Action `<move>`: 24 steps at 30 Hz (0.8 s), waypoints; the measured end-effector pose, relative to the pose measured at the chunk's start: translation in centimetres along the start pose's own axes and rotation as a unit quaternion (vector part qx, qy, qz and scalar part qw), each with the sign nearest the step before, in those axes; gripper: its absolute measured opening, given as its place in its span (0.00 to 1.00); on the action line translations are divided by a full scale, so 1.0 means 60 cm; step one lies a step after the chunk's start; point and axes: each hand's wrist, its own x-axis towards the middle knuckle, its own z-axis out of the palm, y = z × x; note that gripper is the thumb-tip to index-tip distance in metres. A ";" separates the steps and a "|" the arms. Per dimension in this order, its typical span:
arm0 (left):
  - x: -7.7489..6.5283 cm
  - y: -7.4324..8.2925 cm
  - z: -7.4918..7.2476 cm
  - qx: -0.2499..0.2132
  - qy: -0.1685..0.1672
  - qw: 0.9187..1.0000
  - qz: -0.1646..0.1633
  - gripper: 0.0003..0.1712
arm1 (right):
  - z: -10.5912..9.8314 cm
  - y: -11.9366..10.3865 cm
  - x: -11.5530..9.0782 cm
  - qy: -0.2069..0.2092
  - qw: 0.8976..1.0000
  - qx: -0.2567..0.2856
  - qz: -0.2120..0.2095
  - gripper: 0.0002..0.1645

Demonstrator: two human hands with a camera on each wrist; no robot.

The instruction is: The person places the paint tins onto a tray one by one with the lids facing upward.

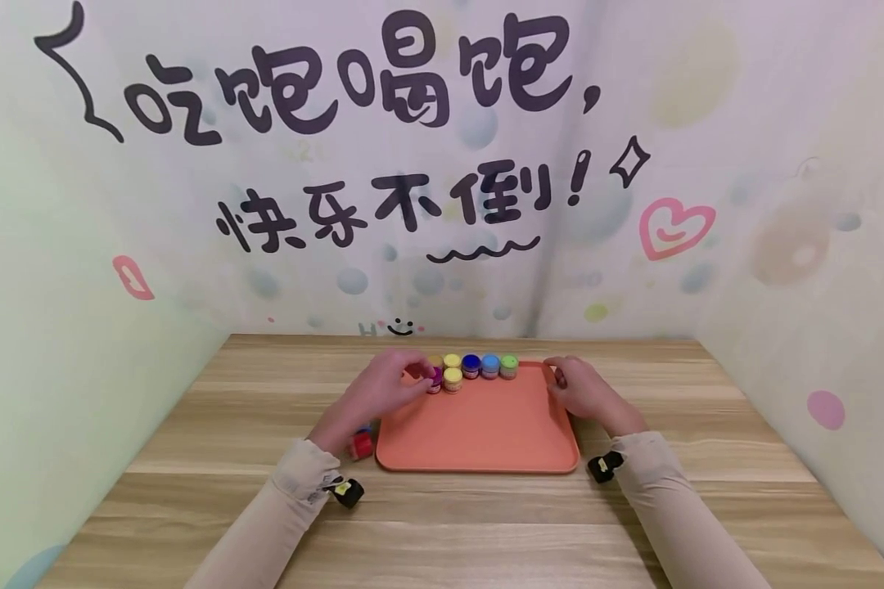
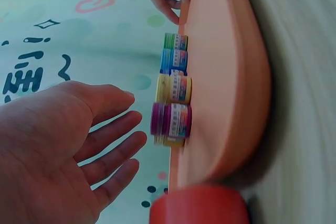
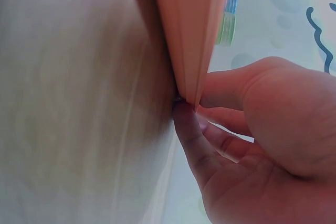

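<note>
A coral tray (image 1: 489,429) lies on the wooden table, with small lidded paint jars along its far left part. My left hand (image 1: 385,384) is beside the purple jar (image 2: 172,120) at the front left; the left wrist view shows relaxed, spread fingers (image 2: 118,140) and a gap before the jar. A yellow jar (image 1: 453,379) stands right of the purple one. Behind them is a row: brownish-yellow, yellow (image 1: 452,361), dark blue (image 1: 471,366), light blue (image 1: 490,366) and green (image 1: 509,366). At the tray's right far corner my right hand (image 1: 580,388) pinches the rim between thumb and fingers.
Left of the tray, a red jar (image 1: 361,446) stands on the table (image 1: 442,540), with a blue thing (image 1: 365,428) partly hidden behind it. A printed curtain (image 1: 442,286) rises behind the table's far edge. Black wrist devices (image 1: 348,492) are worn at both cuffs.
</note>
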 end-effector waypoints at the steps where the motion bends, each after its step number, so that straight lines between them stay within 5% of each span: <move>1: -0.003 -0.003 -0.001 0.005 -0.001 1.000 -0.001 0.05 | 0.000 0.000 0.000 0.000 1.000 -0.001 0.001 0.26; 24: -0.065 -0.064 -0.050 0.016 -0.075 0.996 -0.042 0.05 | 0.004 0.003 0.003 0.001 1.000 -0.006 0.004 0.25</move>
